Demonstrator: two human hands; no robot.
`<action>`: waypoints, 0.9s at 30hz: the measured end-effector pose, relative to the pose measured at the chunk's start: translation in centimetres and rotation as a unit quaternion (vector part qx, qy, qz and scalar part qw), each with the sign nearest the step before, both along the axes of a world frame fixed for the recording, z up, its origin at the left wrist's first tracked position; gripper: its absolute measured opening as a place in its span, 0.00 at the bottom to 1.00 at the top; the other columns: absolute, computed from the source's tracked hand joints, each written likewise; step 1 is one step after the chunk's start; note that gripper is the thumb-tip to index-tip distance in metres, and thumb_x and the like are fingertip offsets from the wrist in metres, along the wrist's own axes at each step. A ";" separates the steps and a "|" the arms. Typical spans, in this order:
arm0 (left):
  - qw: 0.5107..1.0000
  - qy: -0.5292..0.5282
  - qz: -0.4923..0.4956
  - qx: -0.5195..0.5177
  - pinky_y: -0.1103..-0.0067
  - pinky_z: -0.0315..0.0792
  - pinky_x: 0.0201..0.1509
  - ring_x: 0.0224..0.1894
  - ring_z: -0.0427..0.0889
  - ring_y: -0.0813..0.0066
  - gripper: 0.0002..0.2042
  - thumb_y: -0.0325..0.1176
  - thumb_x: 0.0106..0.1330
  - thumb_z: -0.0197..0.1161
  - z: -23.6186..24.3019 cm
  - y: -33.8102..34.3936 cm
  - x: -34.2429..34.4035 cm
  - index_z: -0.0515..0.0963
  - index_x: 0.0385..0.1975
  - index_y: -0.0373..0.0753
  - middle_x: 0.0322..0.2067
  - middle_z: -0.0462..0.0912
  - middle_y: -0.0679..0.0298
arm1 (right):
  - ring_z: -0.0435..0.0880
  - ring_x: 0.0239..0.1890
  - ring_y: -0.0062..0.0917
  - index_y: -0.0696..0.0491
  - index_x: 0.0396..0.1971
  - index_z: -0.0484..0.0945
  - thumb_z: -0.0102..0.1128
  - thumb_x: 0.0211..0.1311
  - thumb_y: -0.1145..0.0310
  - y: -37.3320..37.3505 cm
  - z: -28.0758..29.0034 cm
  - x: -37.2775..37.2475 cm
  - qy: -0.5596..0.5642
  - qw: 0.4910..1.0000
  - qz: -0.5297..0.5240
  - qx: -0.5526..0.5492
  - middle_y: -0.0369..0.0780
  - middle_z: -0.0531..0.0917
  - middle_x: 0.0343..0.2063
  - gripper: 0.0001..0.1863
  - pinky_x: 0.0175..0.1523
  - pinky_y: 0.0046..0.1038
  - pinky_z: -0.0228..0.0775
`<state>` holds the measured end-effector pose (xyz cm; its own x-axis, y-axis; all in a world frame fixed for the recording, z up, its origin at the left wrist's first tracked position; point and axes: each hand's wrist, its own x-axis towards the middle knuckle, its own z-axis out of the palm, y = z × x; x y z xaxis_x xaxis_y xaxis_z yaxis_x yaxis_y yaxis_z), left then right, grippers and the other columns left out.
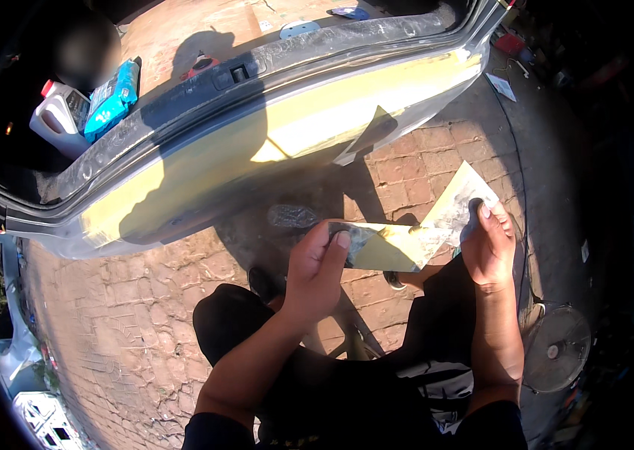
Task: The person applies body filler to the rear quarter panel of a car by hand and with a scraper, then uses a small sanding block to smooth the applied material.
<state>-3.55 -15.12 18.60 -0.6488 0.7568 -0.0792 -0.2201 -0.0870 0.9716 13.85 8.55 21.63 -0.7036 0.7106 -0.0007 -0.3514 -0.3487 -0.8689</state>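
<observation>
Head view: left hand holds a flat rectangular metal spreader smeared with yellow filler, grip closed on its near end. Right hand pinches a second, pale flat scraper blade, whose lower edge meets the spreader just beyond the left grip. Above both grips, the grey car rear panel already carries a broad yellow filler coat; its dark upper edge remains bare. Filler remains on the spreader. Brick paving lies below.

The flat scraper blade is smeared with yellowish putty and lies almost level. A second blade, also coated with pale putty, tilts upward and crosses over its right end, touching it.
</observation>
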 end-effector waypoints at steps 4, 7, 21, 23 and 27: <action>1.000 -0.010 -0.014 -0.021 0.77 0.77 0.54 0.48 0.83 0.80 0.11 0.31 0.85 0.50 -0.6 2.0 0.0 0.77 0.55 0.34 0.46 0.85 0.63 | 0.85 0.46 0.21 0.59 0.49 0.84 0.61 0.78 0.68 1.5 -0.7 1.7 -0.071 0.985 0.122 0.098 0.39 0.88 0.44 0.11 0.57 0.30 0.75; 0.990 -0.123 0.045 0.051 0.77 0.76 0.56 0.48 0.83 0.79 0.11 0.31 0.85 0.50 -0.7 3.2 -0.3 0.78 0.55 0.34 0.47 0.85 0.64 | 0.83 0.45 0.15 0.60 0.52 0.83 0.58 0.80 0.69 3.8 0.2 0.1 -0.205 0.970 0.075 0.107 0.36 0.88 0.44 0.12 0.53 0.21 0.75; 0.971 -0.145 0.164 0.093 0.87 0.70 0.39 0.35 0.74 0.93 0.11 0.31 0.84 0.54 -2.1 7.5 -0.1 0.82 0.51 0.34 0.37 0.85 0.73 | 0.87 0.53 0.34 0.47 0.54 0.90 0.74 0.56 0.74 -0.5 -1.1 -6.3 -0.146 0.630 -0.063 0.760 0.35 0.88 0.49 0.22 0.59 0.37 0.74; 0.971 -0.163 0.147 0.095 0.83 0.73 0.48 0.43 0.79 0.87 0.10 0.30 0.84 0.54 -2.3 7.4 -0.1 0.81 0.52 0.34 0.42 0.86 0.68 | 0.87 0.52 0.34 0.47 0.54 0.89 0.74 0.56 0.74 -0.6 -2.2 -6.5 -0.138 0.645 -0.075 0.748 0.35 0.87 0.49 0.22 0.58 0.36 0.74; 0.980 -0.126 0.123 0.090 0.82 0.75 0.52 0.45 0.80 0.86 0.12 0.30 0.84 0.53 -2.7 6.7 0.1 0.82 0.54 0.33 0.44 0.87 0.68 | 0.87 0.52 0.34 0.48 0.53 0.90 0.72 0.56 0.76 -0.7 -3.1 -6.8 -0.141 0.651 -0.080 0.742 0.36 0.87 0.49 0.22 0.57 0.36 0.74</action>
